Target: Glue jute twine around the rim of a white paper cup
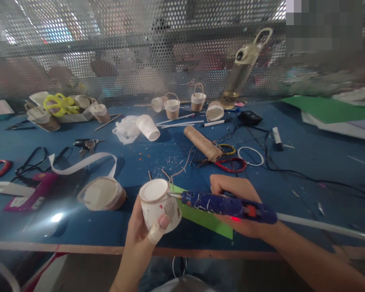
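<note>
My left hand [140,235] is closed around a white paper cup [158,205] held bottom up, with a bandage on the thumb. A band of jute twine runs round the cup's upper edge. My right hand [240,202] grips a blue hot glue gun [228,205], its nozzle touching the right side of the cup at the twine. A loose twine strand [182,166] leads from the cup toward a spool of jute twine [202,142] lying on the blue table [292,162]. A green paper sheet [207,219] lies under the gun.
A twine-wrapped cup [101,194] with a white paper strip lies at left. Red-handled scissors [231,164], a white ring [251,156], a black cable [292,172] and finished little cup baskets [172,107] sit farther back. Yellow scissors [59,104] rest at back left. A perforated metal screen stands behind.
</note>
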The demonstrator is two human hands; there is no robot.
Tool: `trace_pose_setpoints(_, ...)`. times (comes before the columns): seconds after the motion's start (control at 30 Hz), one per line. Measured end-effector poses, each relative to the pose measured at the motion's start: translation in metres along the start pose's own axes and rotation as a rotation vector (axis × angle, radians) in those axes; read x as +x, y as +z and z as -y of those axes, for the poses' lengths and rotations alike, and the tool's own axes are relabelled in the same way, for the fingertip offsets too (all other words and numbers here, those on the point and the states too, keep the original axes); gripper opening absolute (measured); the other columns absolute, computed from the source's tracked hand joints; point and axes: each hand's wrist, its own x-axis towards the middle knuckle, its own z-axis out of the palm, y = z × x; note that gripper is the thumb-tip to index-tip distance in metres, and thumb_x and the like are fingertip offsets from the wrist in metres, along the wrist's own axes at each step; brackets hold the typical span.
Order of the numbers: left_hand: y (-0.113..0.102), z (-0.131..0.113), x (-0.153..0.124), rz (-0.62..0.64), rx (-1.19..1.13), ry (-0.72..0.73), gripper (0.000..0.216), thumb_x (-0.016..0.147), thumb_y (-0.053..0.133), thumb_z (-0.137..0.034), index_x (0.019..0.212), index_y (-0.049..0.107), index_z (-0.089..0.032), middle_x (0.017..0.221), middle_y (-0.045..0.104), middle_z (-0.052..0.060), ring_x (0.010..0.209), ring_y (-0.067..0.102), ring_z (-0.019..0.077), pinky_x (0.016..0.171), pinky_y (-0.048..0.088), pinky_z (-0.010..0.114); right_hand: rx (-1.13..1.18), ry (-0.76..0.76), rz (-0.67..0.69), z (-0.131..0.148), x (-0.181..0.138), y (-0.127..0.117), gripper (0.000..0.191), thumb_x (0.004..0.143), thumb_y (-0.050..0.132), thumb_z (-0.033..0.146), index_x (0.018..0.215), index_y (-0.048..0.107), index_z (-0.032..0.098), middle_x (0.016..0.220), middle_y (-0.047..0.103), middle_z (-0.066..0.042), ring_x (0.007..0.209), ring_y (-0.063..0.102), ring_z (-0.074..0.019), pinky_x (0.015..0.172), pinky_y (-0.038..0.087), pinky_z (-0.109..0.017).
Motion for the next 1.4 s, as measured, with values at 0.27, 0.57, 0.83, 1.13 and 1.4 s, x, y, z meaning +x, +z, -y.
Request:
trace_pose_setpoints(0.27,0.000,0.000,0.001,0.026,-0.020,0.002,0.061,0.076,0.093,-0.047,0.130,0.075,-0.025,0.125,0.079,0.010,0.117,0.073,0.0326,0.103,0.058,0.039,-0.018,-0.007,0.007,0.000,-0.002,0.000,0.034,0.079,0.064,0.013,0.070,0.034,0.025,0.063,0.041,0.006,0.054,0.036,-0.0111,0.052,0.026,-0.029)
trace_pose_setpoints(0.57,-0.005,0.003,0.003,0.033,-0.032,-0.046,0.075,0.072,0.093,-0.053,0.139,0.071,-0.026,0.127,0.079,0.012,0.124,0.070,0.0401,0.102,0.059,0.047,0.043,0.106,-0.018,0.000,0.004,-0.002,0.031,0.071,0.062,0.008,0.067,0.036,0.024,0.059,0.039,0.008,0.053,0.033,-0.0104,0.050,0.024,-0.028)
trace_pose_setpoints(0.83,-0.005,0.004,-0.001,0.068,-0.016,-0.100,0.074,0.070,0.095,-0.053,0.135,0.073,-0.026,0.131,0.079,0.013,0.125,0.070,0.0404,0.099,0.061,0.044,0.274,0.179,-0.162,0.000,0.006,0.003,0.026,0.089,0.073,0.025,0.075,0.052,0.025,0.066,0.054,0.005,0.058,0.050,-0.0143,0.054,0.041,-0.029)
trace_pose_setpoints(1.13,-0.003,-0.004,-0.004,0.195,0.086,-0.104,0.062,0.075,0.094,-0.049,0.130,0.075,-0.028,0.123,0.080,0.008,0.115,0.074,0.0306,0.095,0.060,0.032,0.487,0.076,-0.090,-0.003,0.009,0.020,0.025,0.086,0.083,0.019,0.086,0.058,0.025,0.115,0.073,-0.004,0.099,0.070,-0.0205,0.084,0.058,-0.035)
trace_pose_setpoints(1.4,-0.001,-0.003,-0.002,0.173,0.067,-0.067,0.060,0.076,0.093,-0.049,0.130,0.075,-0.027,0.122,0.081,0.009,0.114,0.074,0.0309,0.095,0.060,0.032,0.590,0.096,-0.121,-0.001,0.007,0.022,0.023,0.082,0.087,0.017,0.087,0.065,0.023,0.092,0.078,-0.001,0.082,0.074,-0.0176,0.073,0.060,-0.030)
